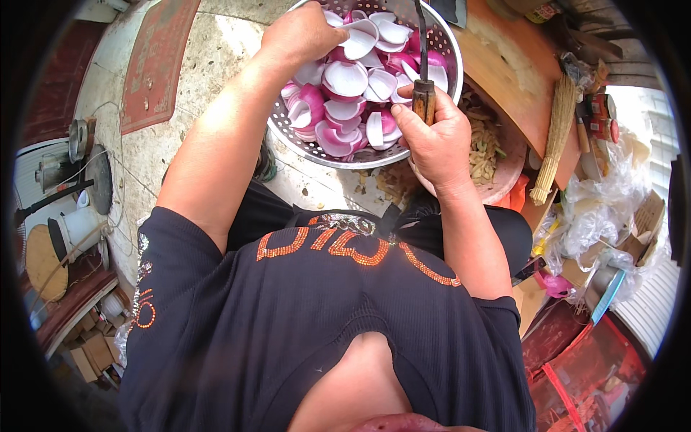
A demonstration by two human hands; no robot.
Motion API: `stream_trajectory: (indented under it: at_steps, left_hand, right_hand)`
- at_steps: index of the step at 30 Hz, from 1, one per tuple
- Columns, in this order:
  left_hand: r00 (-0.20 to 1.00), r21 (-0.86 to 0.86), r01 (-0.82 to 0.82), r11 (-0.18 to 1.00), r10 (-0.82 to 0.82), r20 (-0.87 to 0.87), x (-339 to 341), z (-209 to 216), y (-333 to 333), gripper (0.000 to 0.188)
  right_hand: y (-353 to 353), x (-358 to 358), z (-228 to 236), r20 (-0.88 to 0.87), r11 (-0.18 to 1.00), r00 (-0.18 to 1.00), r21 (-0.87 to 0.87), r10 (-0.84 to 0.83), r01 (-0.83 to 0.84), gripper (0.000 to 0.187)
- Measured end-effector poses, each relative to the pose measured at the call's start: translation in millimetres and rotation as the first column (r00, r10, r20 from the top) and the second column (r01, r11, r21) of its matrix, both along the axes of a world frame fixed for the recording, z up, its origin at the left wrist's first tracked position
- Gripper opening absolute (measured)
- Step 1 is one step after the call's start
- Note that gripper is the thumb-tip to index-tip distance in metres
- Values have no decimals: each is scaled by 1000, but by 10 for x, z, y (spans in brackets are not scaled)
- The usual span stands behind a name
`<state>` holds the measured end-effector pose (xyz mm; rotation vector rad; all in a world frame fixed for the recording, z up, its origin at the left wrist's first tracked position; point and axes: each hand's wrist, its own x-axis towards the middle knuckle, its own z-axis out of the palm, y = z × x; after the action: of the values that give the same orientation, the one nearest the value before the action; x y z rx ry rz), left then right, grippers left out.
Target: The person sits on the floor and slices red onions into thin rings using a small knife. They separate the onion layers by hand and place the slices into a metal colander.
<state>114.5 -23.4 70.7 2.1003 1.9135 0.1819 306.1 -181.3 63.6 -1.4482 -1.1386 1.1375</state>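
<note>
A perforated metal colander [456, 75] full of cut red onion pieces [345, 78], purple outside and white inside, is in front of me at the top of the view. My left hand [306, 34] is over its far left rim, thumb and fingers closed on a curved onion piece [360, 40]. Part of those fingers is hidden behind the hand. At the colander's right side, my right hand [436, 140] grips a knife [425, 97] by its worn wooden handle. The narrow dark blade points away from me, above the onions.
Beside the colander on the right, a pinkish basin [509, 169] holds pale cut pieces. A wooden board [504, 61], a straw broom [555, 140] and plastic bags [601, 209] are farther right. A red mat [157, 65] lies on the stained floor at left.
</note>
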Motion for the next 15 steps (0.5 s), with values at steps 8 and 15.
stream_trajectory:
  at_steps: [8, 15]
  left_hand:
    - [986, -18, 83, 996, -79, 146, -101, -154, 60, 34]
    - [943, -313, 36, 949, 72, 325, -66, -123, 131, 34]
  right_hand:
    - [-14, -21, 16, 109, 999, 993, 27, 40, -43, 27]
    - [-28, -13, -1, 110, 998, 992, 13, 56, -58, 28]
